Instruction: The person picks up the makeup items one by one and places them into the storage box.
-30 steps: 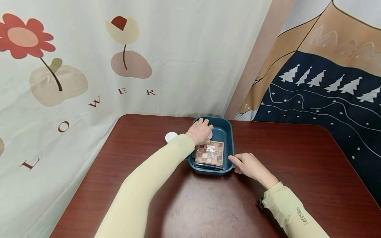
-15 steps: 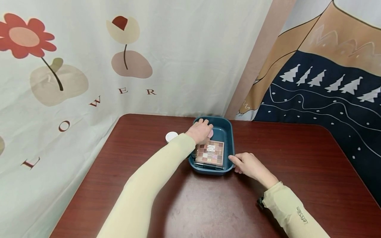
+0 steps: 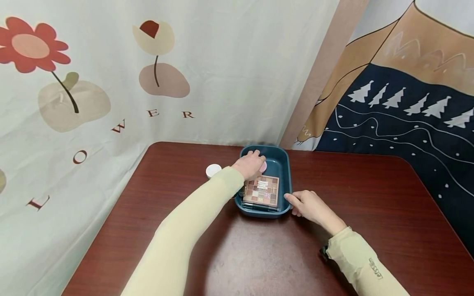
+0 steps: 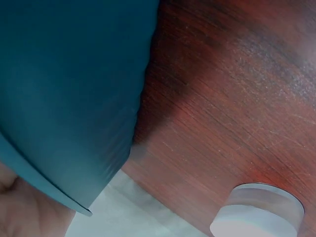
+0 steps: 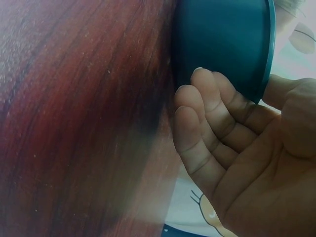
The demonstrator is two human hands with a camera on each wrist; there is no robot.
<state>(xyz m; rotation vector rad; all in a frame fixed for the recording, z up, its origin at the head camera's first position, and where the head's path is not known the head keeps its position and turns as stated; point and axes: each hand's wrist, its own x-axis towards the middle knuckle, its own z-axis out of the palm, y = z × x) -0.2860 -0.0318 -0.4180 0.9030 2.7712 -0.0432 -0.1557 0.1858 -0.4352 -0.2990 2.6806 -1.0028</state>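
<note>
A dark blue rectangular basin (image 3: 285, 172) stands at the table's far edge. Over its far left side my left hand (image 3: 249, 165) reaches in, fingers bent down at a pink round item (image 3: 263, 167) that it appears to grip; most of that item is hidden. An eyeshadow palette (image 3: 262, 191) and a slim black tube (image 3: 259, 206) lie in the near part of the basin. With thumb above and fingers against the outer wall, my right hand (image 3: 309, 205) holds the basin's near right rim. The left wrist view shows the basin wall hiding the left fingers.
A white-lidded jar (image 3: 213, 170) stands on the reddish-brown table (image 3: 259, 255), left of the basin. Behind the table hang a flower-print curtain (image 3: 222, 82) and a dark blue printed cloth (image 3: 389, 119).
My left hand and the pink round item shift very slightly to the right, and a bit more of the item shows. The right hand stays on the basin rim.
</note>
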